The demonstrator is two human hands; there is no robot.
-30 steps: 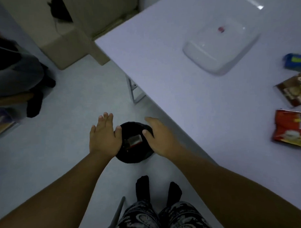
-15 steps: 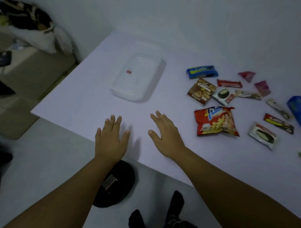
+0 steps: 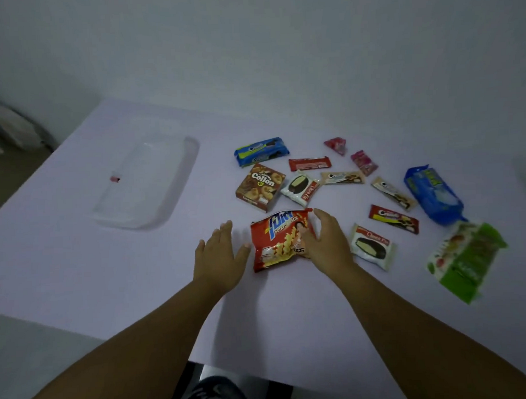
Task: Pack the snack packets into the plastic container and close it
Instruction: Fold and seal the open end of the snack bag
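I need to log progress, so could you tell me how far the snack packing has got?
Nothing is packed yet: the clear container holds no packets. In hand: the right hand rests on the red chips bag, with the left hand open beside it. Left: all the other packets, such as the brown biscuit box, then closing it.

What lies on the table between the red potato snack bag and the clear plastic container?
Only the left hand, open beside the red potato snack bag; up to the clear plastic container the table is bare, in the head view.
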